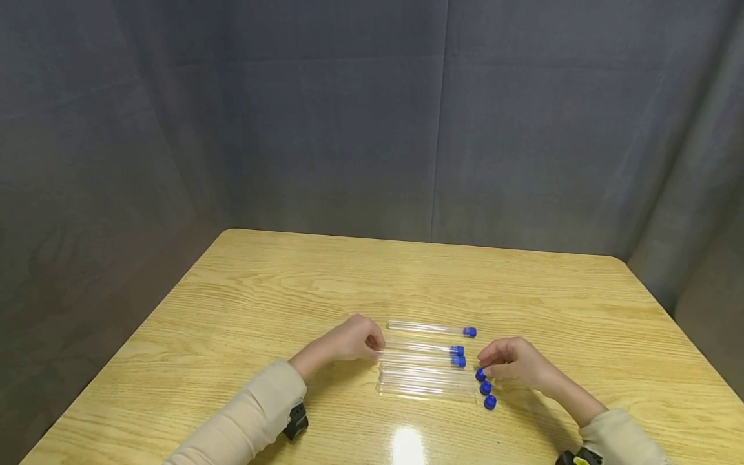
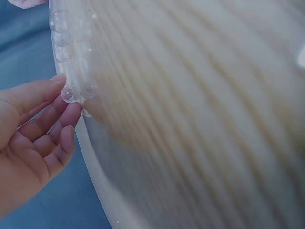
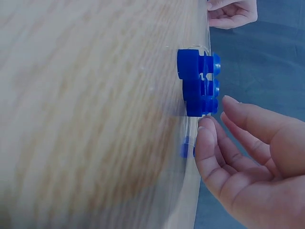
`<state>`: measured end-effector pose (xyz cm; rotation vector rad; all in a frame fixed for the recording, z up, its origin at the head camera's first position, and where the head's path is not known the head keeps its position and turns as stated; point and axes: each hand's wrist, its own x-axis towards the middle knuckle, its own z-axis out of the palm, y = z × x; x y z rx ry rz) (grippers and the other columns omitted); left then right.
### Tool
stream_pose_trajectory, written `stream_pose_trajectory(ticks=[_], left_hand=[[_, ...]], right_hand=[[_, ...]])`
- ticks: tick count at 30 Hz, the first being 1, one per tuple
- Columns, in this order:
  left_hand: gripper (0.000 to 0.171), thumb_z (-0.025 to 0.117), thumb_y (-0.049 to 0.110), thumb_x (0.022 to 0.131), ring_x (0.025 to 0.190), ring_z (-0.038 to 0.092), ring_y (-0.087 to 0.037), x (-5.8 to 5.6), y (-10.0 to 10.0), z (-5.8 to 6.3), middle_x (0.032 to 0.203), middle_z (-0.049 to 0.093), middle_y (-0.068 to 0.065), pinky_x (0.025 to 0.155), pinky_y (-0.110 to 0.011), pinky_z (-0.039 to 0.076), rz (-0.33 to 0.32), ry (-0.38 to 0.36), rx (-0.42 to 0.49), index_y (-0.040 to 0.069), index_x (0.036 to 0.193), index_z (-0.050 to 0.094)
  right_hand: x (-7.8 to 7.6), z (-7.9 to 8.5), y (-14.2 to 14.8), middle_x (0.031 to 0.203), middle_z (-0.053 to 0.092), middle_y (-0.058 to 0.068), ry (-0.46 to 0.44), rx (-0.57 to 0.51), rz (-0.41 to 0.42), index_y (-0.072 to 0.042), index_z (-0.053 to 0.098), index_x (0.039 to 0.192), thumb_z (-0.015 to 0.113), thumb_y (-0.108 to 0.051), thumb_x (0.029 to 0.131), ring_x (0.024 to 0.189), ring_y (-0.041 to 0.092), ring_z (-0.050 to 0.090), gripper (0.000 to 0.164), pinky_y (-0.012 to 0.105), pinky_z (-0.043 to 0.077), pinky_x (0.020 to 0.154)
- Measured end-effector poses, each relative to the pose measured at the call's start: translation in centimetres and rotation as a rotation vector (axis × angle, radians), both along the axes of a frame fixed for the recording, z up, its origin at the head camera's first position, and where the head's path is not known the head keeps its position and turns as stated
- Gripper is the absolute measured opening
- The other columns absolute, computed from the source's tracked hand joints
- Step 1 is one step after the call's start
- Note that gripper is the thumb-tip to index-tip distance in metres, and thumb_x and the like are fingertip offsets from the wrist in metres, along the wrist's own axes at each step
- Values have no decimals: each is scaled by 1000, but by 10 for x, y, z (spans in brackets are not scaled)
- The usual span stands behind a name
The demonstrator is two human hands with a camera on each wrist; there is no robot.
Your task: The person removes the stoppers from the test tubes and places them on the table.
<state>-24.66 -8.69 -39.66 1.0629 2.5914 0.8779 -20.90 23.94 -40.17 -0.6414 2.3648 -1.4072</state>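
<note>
Clear test tubes lie in a row on the table. The far one (image 1: 427,327) has a blue stopper and lies apart; two more stoppered tubes lie closer. Several tubes without stoppers (image 1: 427,382) lie side by side in front. My left hand (image 1: 354,339) pinches the rounded end of a stoppered tube (image 2: 70,94) between thumb and fingertips. Three loose blue stoppers (image 3: 193,83) stand in a line by the tubes' right ends. My right hand (image 1: 520,363) is at the farthest of these stoppers (image 1: 480,374), its thumb and fingers spread apart around it.
The wooden table (image 1: 279,284) has rounded far corners. Grey curtains (image 1: 325,142) hang behind it and along both sides. A bright light reflection (image 1: 407,445) shows on the tabletop near the front.
</note>
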Motion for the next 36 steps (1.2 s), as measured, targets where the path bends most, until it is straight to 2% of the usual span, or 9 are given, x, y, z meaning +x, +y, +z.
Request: stream_pose_trajectory(ticks=[9,14,18,21,24,36], left_hand=[[14,73,0,69,65,51,-5,3,4,0,73,61,2,61,-17,43,6,53,-72,2,82,68],[14,76,10,69,59,41,-4,5,7,1,62,50,8,56,-17,36,9,72,-130,8,69,62],[10,75,10,70,59,42,-1,6,8,0,64,53,9,56,-16,38,-6,90,-134,8,73,66],[8,74,7,72,58,40,-1,5,8,-1,62,53,9,56,-15,37,-31,107,-130,7,70,65],[14,72,5,74,56,38,-2,5,7,-2,60,51,8,54,-16,36,-48,114,-118,7,64,62],[11,63,-4,78,62,52,-2,5,5,-4,74,65,0,60,-16,44,-61,75,-49,3,77,70]], right_hand=[[1,0,0,89,62,21,-2,-5,2,17,56,96,61,3,81,75,12,60,21,26,50,61],[2,-1,1,88,62,20,3,-5,9,16,56,96,60,0,83,74,14,60,21,26,50,58],[2,-2,2,88,61,19,-2,-11,12,16,56,96,60,0,83,73,15,60,22,27,50,58],[2,-2,3,87,61,18,-11,-5,4,16,56,97,60,0,83,72,14,59,22,26,50,58],[2,-3,4,87,61,17,-10,-3,0,16,56,97,60,-1,83,72,14,59,22,26,50,59],[3,-3,3,88,61,19,6,-22,5,15,56,97,60,-4,84,72,15,59,23,26,50,58]])
